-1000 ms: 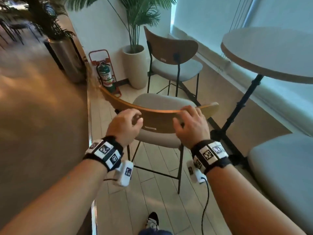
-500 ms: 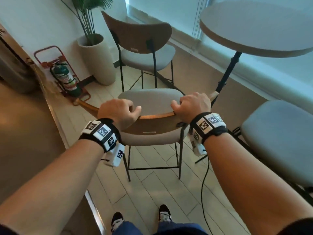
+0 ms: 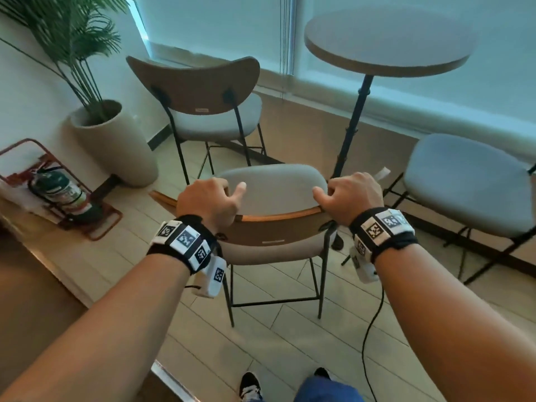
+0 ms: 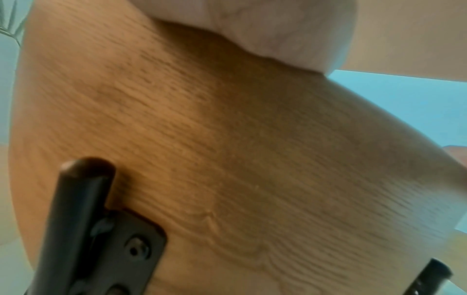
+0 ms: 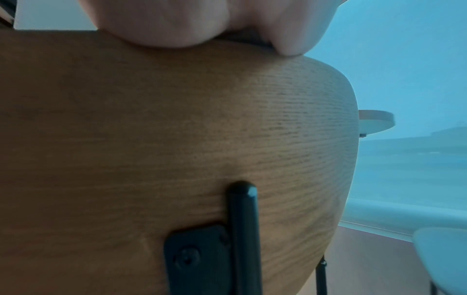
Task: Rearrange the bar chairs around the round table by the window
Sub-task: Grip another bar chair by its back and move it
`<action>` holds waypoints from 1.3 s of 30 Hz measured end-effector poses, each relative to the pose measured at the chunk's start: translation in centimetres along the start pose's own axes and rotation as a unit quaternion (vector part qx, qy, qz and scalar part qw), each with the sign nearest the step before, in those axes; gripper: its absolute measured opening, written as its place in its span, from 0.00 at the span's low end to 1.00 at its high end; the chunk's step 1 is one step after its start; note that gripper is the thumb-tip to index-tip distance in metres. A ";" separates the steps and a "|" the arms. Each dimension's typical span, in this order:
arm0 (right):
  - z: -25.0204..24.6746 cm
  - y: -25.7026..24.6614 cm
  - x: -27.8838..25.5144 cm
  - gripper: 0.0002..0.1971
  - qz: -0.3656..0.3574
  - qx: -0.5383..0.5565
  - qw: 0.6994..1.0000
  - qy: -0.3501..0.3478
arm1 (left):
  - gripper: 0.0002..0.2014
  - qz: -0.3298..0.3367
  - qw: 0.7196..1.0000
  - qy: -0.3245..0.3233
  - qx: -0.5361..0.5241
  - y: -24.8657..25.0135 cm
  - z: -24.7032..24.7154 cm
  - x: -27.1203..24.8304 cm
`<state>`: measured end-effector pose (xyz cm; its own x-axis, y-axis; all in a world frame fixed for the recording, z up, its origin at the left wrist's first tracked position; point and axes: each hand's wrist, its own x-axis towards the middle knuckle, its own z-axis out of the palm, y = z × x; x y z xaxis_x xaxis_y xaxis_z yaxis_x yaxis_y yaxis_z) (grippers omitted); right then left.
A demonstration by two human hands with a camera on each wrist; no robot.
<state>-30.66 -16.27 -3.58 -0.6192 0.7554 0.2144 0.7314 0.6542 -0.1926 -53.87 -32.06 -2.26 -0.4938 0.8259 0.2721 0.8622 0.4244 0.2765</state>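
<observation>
Three bar chairs, one round table, one potted palm, one fire extinguisher.

Cool daylight from the window; head view bends at edges, wrist views blurred

wooden-backed bar chair upright, facing round table

Head camera high above the chair backrest facing down toward the window, both wrist cameras pressed close behind that backrest, facing upward.
</observation>
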 end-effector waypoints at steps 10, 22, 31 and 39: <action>-1.2 -0.6 -4.3 0.28 0.077 0.001 0.997 0.030 | 0.26 0.077 0.995 -0.003 -0.060 -1.1 -0.5 0.4; -1.7 -3.4 -9.3 0.27 0.204 -0.034 0.977 0.056 | 0.25 0.196 0.975 -0.063 -0.088 -0.8 -0.8 2.7; -2.0 -7.3 -11.1 0.25 0.282 -0.021 0.958 0.048 | 0.24 0.282 0.953 -0.070 -0.090 -2.3 -0.9 4.6; -1.6 -7.0 -11.7 0.28 0.272 -0.075 0.958 0.055 | 0.22 0.270 0.957 -0.073 -0.080 -2.0 -0.2 4.6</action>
<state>-28.09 -29.70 -3.16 -0.1079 0.9688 0.2232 0.9752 0.1468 -0.1655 -57.89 -29.15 -1.38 0.0506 0.9567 0.2866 0.9528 -0.1322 0.2731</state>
